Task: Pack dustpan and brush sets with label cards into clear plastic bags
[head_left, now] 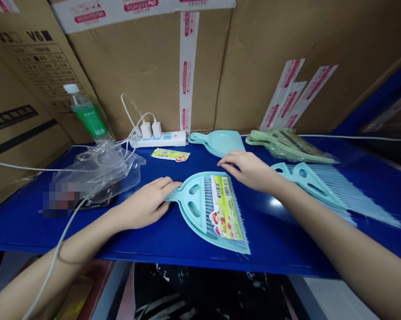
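A teal hand brush [200, 209] lies in a matching dustpan on the blue table [280, 240], with a colourful paper label [224, 206] across its bristles. My left hand [147, 202] is closed around the brush's handle end at the left. My right hand [250, 171] rests on the far edge of the brush and pan, fingers stretched out and together.
An empty teal dustpan [220, 141] and a loose label card [170, 154] lie behind. More brushes [320, 182] and green sets [287, 144] lie at the right. Clear plastic bags [97, 171], a green bottle [89, 115], a power strip [160, 138] and cardboard boxes [147, 58] stand at the back.
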